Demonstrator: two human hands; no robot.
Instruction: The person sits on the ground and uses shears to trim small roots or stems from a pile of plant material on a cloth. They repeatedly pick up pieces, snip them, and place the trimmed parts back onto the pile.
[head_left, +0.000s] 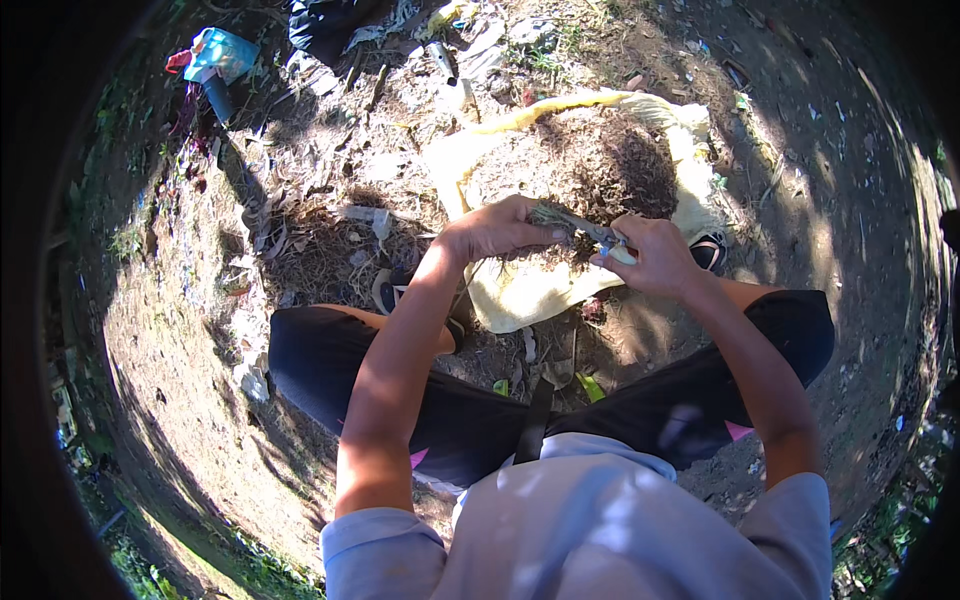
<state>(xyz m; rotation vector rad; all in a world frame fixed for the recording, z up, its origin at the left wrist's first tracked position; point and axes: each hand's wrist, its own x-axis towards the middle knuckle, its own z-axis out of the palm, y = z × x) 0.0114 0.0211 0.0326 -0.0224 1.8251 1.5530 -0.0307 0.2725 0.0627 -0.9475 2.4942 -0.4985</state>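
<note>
My left hand pinches a small tuft of greenish-grey plant strands between thumb and fingers. Around the pale handles of a pair of pruning shears my right hand is closed, with the blades pointing left at the tuft. Whether the blades touch the strands cannot be made out. Both hands are above the near part of a pale yellow woven sack spread on the ground. On the sack lies a heap of chopped, dry brown plant bits, partly hidden by my hands.
My bent knees and sandalled feet frame the sack's near side. Dry plant litter covers the soil to its left. A light-blue bag lies at the upper left, near a dark plastic bag. Bare soil extends on the right.
</note>
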